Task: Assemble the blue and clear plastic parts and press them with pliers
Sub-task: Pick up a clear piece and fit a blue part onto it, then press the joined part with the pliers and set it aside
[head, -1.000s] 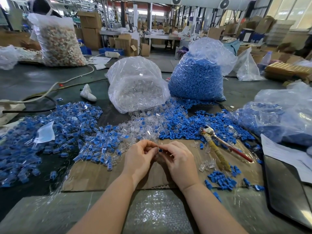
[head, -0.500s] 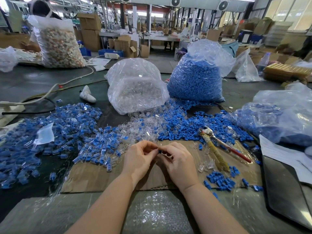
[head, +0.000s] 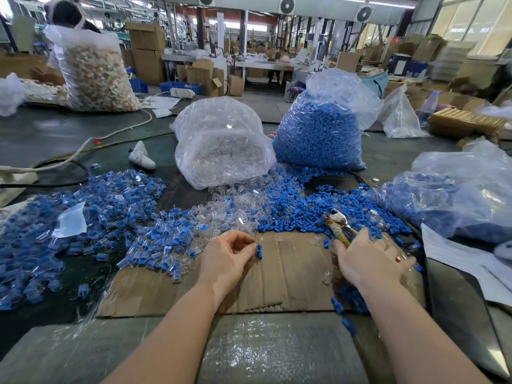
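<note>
A worker's left hand (head: 227, 259) pinched a small, light, rigid-looking blue part (head: 259, 251) by its sides; the right hand (head: 368, 261), fingers spread, reached onto the pliers (head: 339, 225).

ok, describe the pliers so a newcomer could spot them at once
Find the cardboard sheet in front of the person. At its far right edge, the right hand reaches onto the pliers. They are the only metal tool there: yellowish handles and a pale head, among small blue parts.

Left hand (head: 227, 259) pinched, right hand (head: 368, 261) spread palm-down.
</note>
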Tool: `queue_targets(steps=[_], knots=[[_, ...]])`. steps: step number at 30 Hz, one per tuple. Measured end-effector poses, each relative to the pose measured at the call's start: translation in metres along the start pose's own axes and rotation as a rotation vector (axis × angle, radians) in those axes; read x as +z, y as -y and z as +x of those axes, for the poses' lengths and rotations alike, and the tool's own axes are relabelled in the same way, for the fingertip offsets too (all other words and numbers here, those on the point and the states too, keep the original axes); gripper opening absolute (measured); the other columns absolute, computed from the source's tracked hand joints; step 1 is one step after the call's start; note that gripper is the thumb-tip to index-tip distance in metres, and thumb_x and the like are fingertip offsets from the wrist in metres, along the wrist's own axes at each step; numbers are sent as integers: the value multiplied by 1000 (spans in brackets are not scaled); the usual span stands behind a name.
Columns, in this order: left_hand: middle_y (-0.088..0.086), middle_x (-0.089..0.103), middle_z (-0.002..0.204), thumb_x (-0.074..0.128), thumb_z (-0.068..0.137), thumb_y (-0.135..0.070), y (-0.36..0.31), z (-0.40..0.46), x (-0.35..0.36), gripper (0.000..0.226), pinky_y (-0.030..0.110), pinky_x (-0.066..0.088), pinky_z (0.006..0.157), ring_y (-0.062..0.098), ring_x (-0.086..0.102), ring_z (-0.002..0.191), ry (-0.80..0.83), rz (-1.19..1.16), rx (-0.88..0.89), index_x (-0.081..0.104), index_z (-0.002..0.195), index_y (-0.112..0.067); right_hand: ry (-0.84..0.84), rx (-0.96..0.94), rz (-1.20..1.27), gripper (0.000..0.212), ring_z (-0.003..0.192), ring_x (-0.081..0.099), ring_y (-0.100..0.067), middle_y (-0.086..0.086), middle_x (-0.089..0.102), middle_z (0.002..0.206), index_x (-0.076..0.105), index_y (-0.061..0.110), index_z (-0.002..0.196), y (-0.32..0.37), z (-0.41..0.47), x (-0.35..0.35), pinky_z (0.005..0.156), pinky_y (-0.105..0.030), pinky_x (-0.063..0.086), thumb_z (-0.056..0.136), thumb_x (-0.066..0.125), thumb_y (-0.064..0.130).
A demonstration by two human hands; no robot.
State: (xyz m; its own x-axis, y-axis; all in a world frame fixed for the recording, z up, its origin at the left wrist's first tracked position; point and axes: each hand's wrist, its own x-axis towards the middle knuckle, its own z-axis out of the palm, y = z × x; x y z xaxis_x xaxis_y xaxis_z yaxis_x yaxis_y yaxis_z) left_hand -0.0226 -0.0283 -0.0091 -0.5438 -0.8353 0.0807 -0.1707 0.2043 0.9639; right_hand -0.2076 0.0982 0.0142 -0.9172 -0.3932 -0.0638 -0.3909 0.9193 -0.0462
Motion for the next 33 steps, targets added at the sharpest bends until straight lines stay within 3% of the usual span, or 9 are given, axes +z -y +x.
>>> queue_targets(steps=[6, 10, 12, 14, 19, 24, 28, 31, 33], knots=[[-2, 67, 71, 66, 83, -8, 0, 0, -1, 6, 10, 46, 56, -4, 60, 55, 0, 21, 0, 66, 86, -13, 83, -53, 36, 74, 132, 29, -36, -16, 32, 144, 38, 15, 133, -5, 11, -7, 108, -56, 25, 82, 47, 69], [0, 68, 73, 66, 84, -8, 0, 1, -1, 6, 11, 47, 56, -2, 61, 57, -5, 1, -23, 65, 87, -13, 118, -94, 87, 27, 119, 37, -33, -15, 44, 125, 44, 18, 90, -1, 11, -14, 101, -48, 34, 82, 60, 37], [0, 68, 72, 66, 84, -7, -1, 1, -1, 6, 10, 46, 55, -1, 61, 56, -7, -11, -33, 65, 86, -13, 123, -84, 108, 18, 117, 37, -32, -15, 45, 122, 41, 19, 81, 3, 9, -17, 101, -48, 34, 81, 57, 25], [1, 68, 73, 65, 84, -7, -1, 1, -2, 6, 11, 47, 56, 1, 62, 58, -7, -13, -34, 65, 87, -12, 132, -63, 111, 17, 119, 36, -33, -16, 43, 124, 44, 17, 90, 4, 8, -18, 101, -48, 34, 82, 57, 25], [1, 69, 73, 65, 84, -7, -1, 1, -2, 8, 14, 49, 58, 4, 64, 60, -8, -9, -34, 65, 84, -14, 143, -28, 60, 44, 126, 34, -36, -20, 40, 134, 36, 18, 125, 6, 6, -12, 104, -48, 31, 86, 51, 29], [6, 67, 73, 63, 85, -3, -4, 1, -4, 7, 13, 49, 54, 4, 62, 56, -12, -86, -70, 64, 84, -10, 28, -56, 149, 20, 113, 42, -35, -17, 46, 119, 42, 14, 97, 6, 1, -19, 98, -49, 38, 86, 55, 24], [8, 67, 72, 64, 85, -4, -9, 5, -4, 4, 15, 49, 50, 5, 61, 53, -42, -175, -119, 64, 89, -6, -56, -240, 190, 16, 100, 48, -31, -12, 48, 107, 44, 14, 90, 15, -13, -28, 85, -40, 44, 85, 54, 27], [7, 65, 63, 63, 85, -3, -13, 8, -4, 4, 25, 48, 47, 13, 58, 49, -57, -326, -222, 65, 88, -5, 188, -382, 488, 10, 73, 58, -21, -6, 55, 88, 49, 14, 92, 27, -32, -35, 61, -32, 48, 84, 52, 18], [5, 64, 58, 64, 86, -3, -14, 10, -5, 3, 26, 44, 44, 15, 55, 47, -72, -395, -272, 65, 88, -5, 421, -414, 629, 4, 55, 48, -12, -1, 54, 74, 51, 13, 86, 33, -47, -39, 48, -23, 38, 83, 52, 12]])
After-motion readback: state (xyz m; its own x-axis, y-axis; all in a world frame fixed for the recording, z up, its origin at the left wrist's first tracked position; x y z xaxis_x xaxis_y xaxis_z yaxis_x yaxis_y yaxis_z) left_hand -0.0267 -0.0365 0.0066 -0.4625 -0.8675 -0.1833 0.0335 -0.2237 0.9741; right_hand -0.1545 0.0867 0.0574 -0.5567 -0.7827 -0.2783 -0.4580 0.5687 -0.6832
